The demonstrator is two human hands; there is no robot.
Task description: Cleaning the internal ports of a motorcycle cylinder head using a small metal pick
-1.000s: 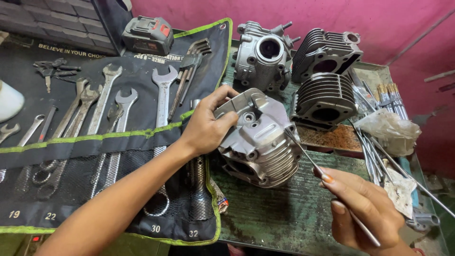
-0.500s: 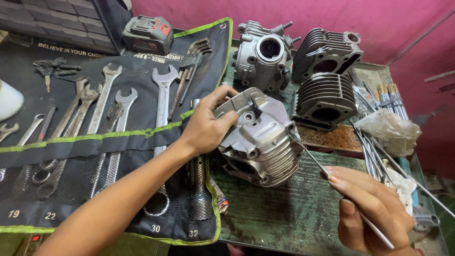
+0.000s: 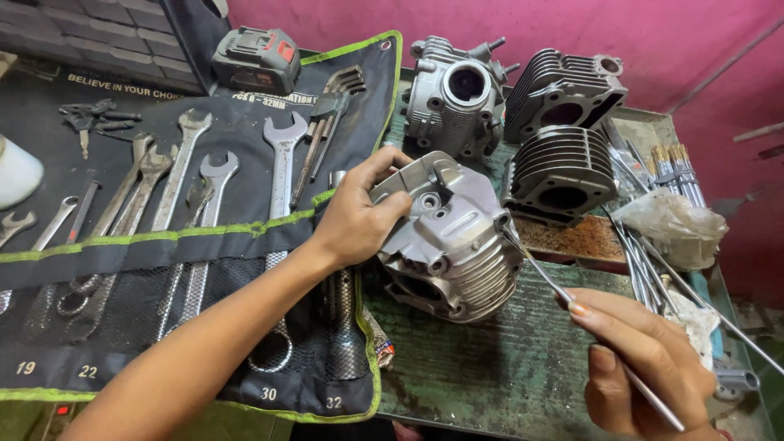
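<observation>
R hand (image 3: 645, 367) dropped slightly w/ thin rod (image 3: 563, 290); L hand (image 3: 359, 220) grips cylinder head (image 3: 453, 241). Step: probing; next needs steady aim.

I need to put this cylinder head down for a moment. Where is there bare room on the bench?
The bare patch is the green bench top in front of the cylinder head, between the tool roll's edge and the right hand. Behind, the finned cylinders and rusty tray crowd it; loose rods fill the right.
</observation>
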